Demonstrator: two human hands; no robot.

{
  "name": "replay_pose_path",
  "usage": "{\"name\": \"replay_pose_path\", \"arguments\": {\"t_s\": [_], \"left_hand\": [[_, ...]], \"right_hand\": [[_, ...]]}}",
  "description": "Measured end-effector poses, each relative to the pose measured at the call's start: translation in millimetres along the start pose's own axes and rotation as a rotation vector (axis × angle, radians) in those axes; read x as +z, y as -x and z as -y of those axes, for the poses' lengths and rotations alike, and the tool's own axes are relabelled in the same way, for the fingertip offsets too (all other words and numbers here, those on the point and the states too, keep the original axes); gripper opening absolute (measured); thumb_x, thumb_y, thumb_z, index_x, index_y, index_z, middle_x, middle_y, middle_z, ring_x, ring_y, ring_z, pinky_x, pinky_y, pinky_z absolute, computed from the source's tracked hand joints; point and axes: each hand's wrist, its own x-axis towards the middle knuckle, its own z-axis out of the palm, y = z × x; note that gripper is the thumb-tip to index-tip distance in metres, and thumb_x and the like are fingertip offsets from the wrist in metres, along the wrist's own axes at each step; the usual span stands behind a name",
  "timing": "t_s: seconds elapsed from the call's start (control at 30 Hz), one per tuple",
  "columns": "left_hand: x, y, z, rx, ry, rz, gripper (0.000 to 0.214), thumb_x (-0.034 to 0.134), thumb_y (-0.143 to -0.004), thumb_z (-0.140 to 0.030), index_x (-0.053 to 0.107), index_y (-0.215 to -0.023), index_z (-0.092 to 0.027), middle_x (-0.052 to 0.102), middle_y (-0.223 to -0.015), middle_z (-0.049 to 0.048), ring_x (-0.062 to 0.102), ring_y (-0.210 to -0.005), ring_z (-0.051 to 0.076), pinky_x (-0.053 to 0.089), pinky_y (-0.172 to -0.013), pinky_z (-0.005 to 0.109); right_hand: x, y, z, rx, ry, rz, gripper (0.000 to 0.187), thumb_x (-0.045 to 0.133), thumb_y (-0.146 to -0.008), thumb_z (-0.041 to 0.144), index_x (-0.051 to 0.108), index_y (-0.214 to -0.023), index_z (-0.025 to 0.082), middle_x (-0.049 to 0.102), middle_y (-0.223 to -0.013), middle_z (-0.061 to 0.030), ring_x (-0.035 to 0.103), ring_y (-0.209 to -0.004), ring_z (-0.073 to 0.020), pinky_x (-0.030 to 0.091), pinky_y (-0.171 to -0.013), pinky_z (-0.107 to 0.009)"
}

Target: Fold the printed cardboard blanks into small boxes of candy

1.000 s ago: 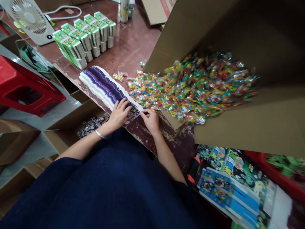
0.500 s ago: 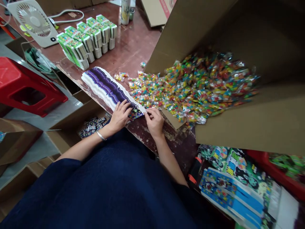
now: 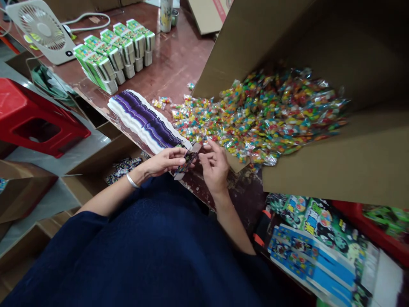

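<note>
Dark-printed card is catching the eye here in the head view: a small carton (image 3: 189,157) is sitting tilted in the left hand (image 3: 166,160), just above the near edge of the reddish-brown table (image 3: 188,55). Bright many-coloured specks are covering its narrow face, and pale flaps (image 3: 195,148) are jutting out at both ends. The left thumb is pressing on its side, fingers closing around it, so it's being pinched firmly. Over on the other side, the right hand (image 3: 215,168) is hovering close in, fingers bending, thumb and forefinger narrowing; whether they're touching the carton, I cannot tell. Just beyond, a long row of purple-and-white flat cartons (image 3: 143,119) is stretching away, overlapping, while clear candy packets (image 3: 255,119) are spilling from the big cardboard box (image 3: 345,166) alongside.
</note>
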Motion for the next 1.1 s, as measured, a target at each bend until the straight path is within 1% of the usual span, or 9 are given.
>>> {"name": "replay_pose_path", "arguments": {"t_s": [0.17, 0.27, 0.37, 0.43, 0.53, 0.63, 0.8, 0.9, 1.1], "left_hand": [[-0.8, 0, 7, 0.013, 0.032, -0.034, 0.059, 0.091, -0.077, -0.053, 0.076, -0.118, -0.014, 0.078, -0.103, 0.0103, 0.07, -0.083, 0.016, 0.055, -0.078, 0.028], [1.4, 1, 7, -0.01, -0.1, 0.011, 0.061, 0.09, -0.077, -0.054, 0.077, -0.12, -0.013, 0.075, -0.099, 0.0074, 0.064, -0.08, 0.015, 0.049, -0.073, 0.026], [5.3, 0, 7, 0.035, -0.275, 0.025, 0.05, 0.086, -0.081, -0.053, 0.078, -0.109, -0.012, 0.073, -0.093, 0.0048, 0.06, -0.08, 0.016, 0.047, -0.075, 0.027], [7.0, -2, 7, 0.115, -0.356, -0.051, 0.045, 0.082, -0.084, -0.056, 0.077, -0.093, -0.012, 0.068, -0.082, 0.0025, 0.057, -0.077, 0.015, 0.046, -0.073, 0.027], [9.6, -6, 12, 0.231, -0.332, -0.223, 0.046, 0.079, -0.086, -0.058, 0.074, -0.088, -0.012, 0.065, -0.08, 0.0019, 0.057, -0.075, 0.014, 0.048, -0.072, 0.026], [15.0, -10, 21, 0.303, -0.273, -0.37, 0.043, 0.083, -0.084, -0.054, 0.075, -0.091, -0.013, 0.067, -0.084, 0.0028, 0.061, -0.077, 0.015, 0.051, -0.073, 0.025], [23.4, -15, 37, 0.389, -0.216, -0.541, 0.056, 0.092, -0.077, -0.038, 0.069, -0.124, -0.018, 0.064, -0.085, -0.0015, 0.064, -0.075, 0.014, 0.056, -0.073, 0.025], [20.8, -15, 40, 0.441, -0.294, -0.513, 0.064, 0.087, -0.083, -0.032, 0.063, -0.142, -0.022, 0.065, -0.098, 0.0012, 0.065, -0.084, 0.015, 0.057, -0.076, 0.025], [6.1, -10, 32, 0.38, -0.551, -0.292, 0.051, 0.073, -0.094, -0.027, 0.065, -0.143, -0.02, 0.071, -0.102, 0.0052, 0.062, -0.086, 0.016, 0.054, -0.079, 0.029]], "right_hand": [[-5, 5, -1, -0.011, 0.043, 0.284, 0.042, 0.071, -0.095, 0.045, 0.068, -0.132, 0.027, 0.058, -0.074, 0.0046, 0.057, -0.064, -0.0136, 0.053, -0.068, -0.029], [-10, 0, -2, 0.108, -0.089, 0.361, 0.029, 0.077, -0.091, 0.047, 0.067, -0.106, 0.025, 0.056, -0.068, 0.0074, 0.051, -0.057, -0.011, 0.045, -0.059, -0.025], [-16, -7, -4, 0.156, -0.096, 0.407, 0.036, 0.082, -0.085, 0.048, 0.059, -0.079, 0.022, 0.055, -0.064, 0.0064, 0.048, -0.054, -0.0096, 0.038, -0.053, -0.024], [-15, -8, -5, 0.144, -0.095, 0.3, 0.034, 0.082, -0.085, 0.048, 0.061, -0.079, 0.022, 0.056, -0.063, 0.0057, 0.051, -0.054, -0.0106, 0.04, -0.052, -0.024], [-6, -3, -10, 0.111, -0.175, 0.044, 0.038, 0.084, -0.083, 0.048, 0.068, -0.107, 0.023, 0.07, -0.081, -0.0003, 0.067, -0.07, -0.0162, 0.054, -0.062, -0.026], [8, 7, -17, 0.119, -0.175, 0.047, 0.035, 0.08, -0.087, 0.048, 0.073, -0.109, 0.021, 0.079, -0.099, -0.0066, 0.075, -0.085, -0.0209, 0.061, -0.078, -0.033], [24, 12, -26, 0.112, -0.131, -0.124, 0.04, 0.077, -0.09, 0.048, 0.076, -0.118, 0.019, 0.082, -0.096, -0.0065, 0.076, -0.079, -0.0205, 0.063, -0.075, -0.033], [27, 8, -30, 0.056, -0.143, -0.151, 0.049, 0.077, -0.089, 0.048, 0.072, -0.129, 0.02, 0.082, -0.104, -0.0086, 0.078, -0.084, -0.0217, 0.065, -0.076, -0.034], [29, 11, -36, 0.035, -0.157, -0.136, 0.034, 0.076, -0.091, 0.05, 0.073, -0.108, 0.021, 0.08, -0.093, -0.0067, 0.077, -0.078, -0.0209, 0.063, -0.073, -0.033]]}}
